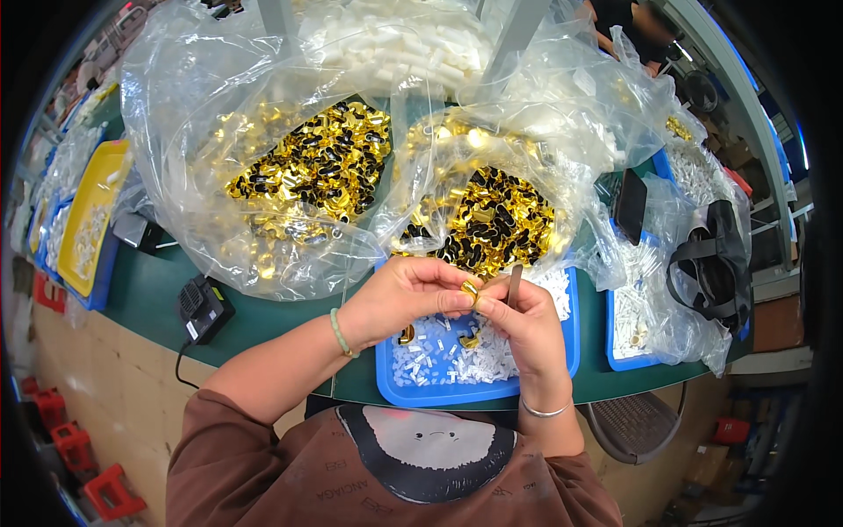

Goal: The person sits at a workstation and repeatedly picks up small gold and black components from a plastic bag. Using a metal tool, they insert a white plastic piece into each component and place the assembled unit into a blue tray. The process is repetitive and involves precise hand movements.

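Note:
Between the fingertips of my left hand and my right hand is a small shiny gold piece, pinched from both sides. A slim, dark metal strip, perhaps tweezers, also sticks up from my right hand's fingers. Both hands are over a blue tray strewn with small white and clear plastic bits. A few loose gold pieces lie among those bits. Just beyond the tray, an open clear bag holds many gold-and-black pieces.
A second clear bag of gold-and-black pieces lies at the left back, with white tubes behind. To the right are a phone, a tray of white parts and a black bag. A black device and yellow tray stand left.

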Motion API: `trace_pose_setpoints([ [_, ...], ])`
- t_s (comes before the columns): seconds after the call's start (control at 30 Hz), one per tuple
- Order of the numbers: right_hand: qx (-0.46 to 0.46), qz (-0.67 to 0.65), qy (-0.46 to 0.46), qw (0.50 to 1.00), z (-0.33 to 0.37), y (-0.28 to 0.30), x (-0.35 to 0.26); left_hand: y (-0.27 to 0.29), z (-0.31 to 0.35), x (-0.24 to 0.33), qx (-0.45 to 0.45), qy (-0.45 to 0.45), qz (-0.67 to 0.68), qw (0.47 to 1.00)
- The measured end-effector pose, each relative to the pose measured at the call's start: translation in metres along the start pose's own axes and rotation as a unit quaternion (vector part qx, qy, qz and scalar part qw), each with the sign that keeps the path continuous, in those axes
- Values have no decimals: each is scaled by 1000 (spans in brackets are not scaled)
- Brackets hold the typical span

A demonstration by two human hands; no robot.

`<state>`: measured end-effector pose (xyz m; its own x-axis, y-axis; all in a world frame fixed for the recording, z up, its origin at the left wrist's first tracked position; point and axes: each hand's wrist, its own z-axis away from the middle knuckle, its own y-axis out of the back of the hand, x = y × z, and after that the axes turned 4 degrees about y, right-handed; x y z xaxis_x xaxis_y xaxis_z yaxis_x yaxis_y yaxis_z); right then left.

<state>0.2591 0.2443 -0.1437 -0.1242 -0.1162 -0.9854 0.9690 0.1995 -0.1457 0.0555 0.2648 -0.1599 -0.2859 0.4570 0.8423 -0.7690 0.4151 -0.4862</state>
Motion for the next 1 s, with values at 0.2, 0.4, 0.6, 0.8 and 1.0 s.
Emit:
trace_pose_setpoints([
  [0.2,63,92,142,984,4,-17,5,2,-5,-7,-3,28,126,992],
  [0.4,38,-51,54,997,5,-14,4,0,-5,-8,-15,33,161,986],
  [0.6,35,-56,45,997,4,-14,3,-2,-6,-13,18,12,122,992],
  [0.8,87,105,113,984,6,-13,-10,-3,-3,3,-15,-32,148,988],
  [1.0,16,490,160,857,9,0,-12,9,-1,5,60,-72,-60,994],
])
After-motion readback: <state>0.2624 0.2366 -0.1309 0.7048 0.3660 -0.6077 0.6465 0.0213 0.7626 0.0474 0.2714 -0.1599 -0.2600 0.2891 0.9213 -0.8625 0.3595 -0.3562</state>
